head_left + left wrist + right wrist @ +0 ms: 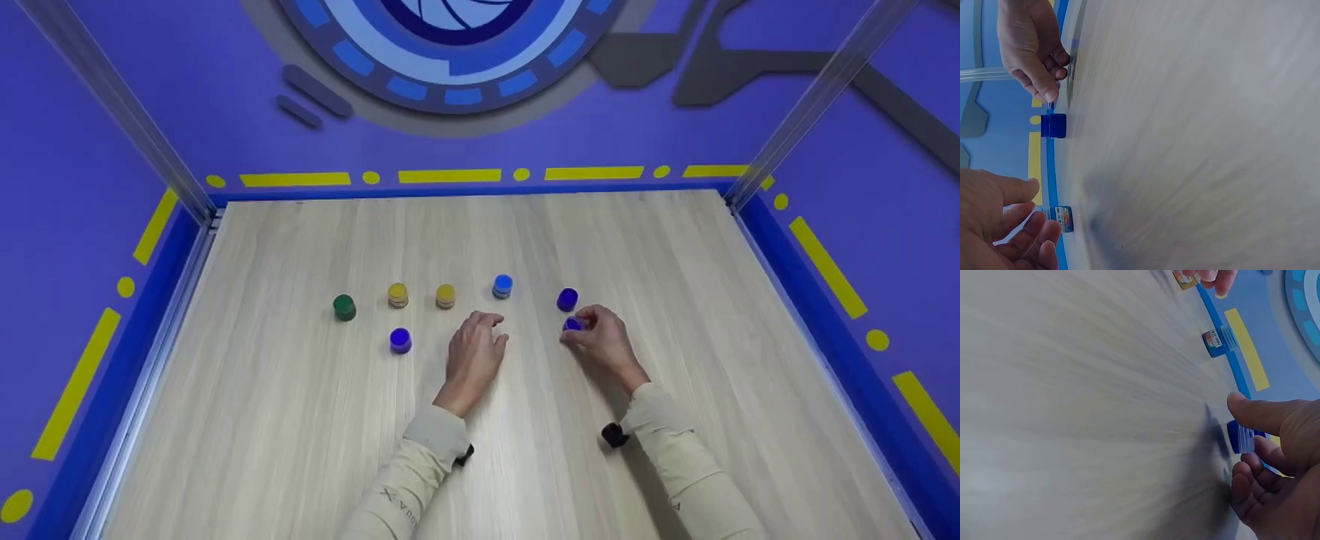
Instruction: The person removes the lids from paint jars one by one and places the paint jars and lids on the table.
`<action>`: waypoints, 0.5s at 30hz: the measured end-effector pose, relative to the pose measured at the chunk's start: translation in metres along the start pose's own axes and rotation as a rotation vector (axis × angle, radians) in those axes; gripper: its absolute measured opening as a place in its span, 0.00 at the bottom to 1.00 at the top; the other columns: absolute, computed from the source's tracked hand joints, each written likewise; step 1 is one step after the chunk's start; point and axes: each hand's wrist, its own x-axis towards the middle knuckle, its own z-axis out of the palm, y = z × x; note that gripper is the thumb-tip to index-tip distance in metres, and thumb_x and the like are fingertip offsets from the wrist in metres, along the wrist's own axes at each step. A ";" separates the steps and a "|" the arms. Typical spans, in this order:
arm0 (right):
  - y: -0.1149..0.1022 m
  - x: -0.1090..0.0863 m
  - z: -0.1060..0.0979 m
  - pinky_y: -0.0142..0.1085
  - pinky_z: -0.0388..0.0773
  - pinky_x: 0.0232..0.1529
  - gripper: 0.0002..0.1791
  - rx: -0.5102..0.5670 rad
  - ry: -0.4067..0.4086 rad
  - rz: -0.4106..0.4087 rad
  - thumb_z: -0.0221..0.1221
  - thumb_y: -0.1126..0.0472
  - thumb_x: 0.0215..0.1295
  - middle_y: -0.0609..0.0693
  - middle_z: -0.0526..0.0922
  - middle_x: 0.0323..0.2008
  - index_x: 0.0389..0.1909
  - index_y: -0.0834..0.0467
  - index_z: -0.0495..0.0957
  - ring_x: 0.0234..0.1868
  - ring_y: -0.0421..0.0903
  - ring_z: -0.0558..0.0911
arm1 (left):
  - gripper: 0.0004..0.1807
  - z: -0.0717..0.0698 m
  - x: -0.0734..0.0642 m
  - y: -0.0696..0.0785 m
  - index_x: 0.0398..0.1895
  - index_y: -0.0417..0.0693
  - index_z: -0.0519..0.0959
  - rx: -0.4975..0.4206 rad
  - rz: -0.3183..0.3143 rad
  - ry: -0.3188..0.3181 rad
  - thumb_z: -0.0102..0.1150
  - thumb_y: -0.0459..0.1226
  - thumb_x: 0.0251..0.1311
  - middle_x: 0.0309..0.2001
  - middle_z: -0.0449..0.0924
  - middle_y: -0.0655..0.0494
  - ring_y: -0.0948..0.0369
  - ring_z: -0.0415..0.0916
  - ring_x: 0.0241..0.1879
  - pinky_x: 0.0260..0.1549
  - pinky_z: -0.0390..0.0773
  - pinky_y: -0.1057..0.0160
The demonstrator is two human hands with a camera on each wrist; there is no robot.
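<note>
Head view: right hand [606,342] pinches a purple jar [572,324], right of center — left hand [474,352] mid-frame, fingers loose, holding nothing. Best: light grip, jar level, clear of the other purple jar [568,299] just above — bump risk.

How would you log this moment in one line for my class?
right hand: pinches round violet-blue clear-capped jar | left hand: holds nothing | beyond held jar: second violet-blue jar | surface: pale wood-grain tabletop

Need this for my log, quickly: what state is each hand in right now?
Left hand: open, holding nothing.
Right hand: pinching a small blue-purple jar.
</note>
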 end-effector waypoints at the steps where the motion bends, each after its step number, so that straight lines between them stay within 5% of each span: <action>1: 0.000 0.000 0.001 0.39 0.74 0.44 0.24 -0.008 0.000 0.000 0.77 0.67 0.53 0.59 0.80 0.42 0.46 0.68 0.77 0.43 0.52 0.78 | 0.16 -0.001 0.000 -0.001 0.56 0.44 0.83 0.002 -0.003 0.004 0.67 0.37 0.67 0.51 0.82 0.52 0.56 0.80 0.52 0.52 0.79 0.56; 15: 0.002 0.007 0.010 0.49 0.76 0.49 0.23 -0.125 0.034 -0.014 0.77 0.65 0.52 0.61 0.81 0.42 0.45 0.68 0.78 0.44 0.56 0.80 | 0.18 -0.008 0.008 -0.004 0.59 0.43 0.81 0.023 -0.073 -0.019 0.66 0.37 0.69 0.53 0.81 0.50 0.54 0.80 0.53 0.53 0.78 0.54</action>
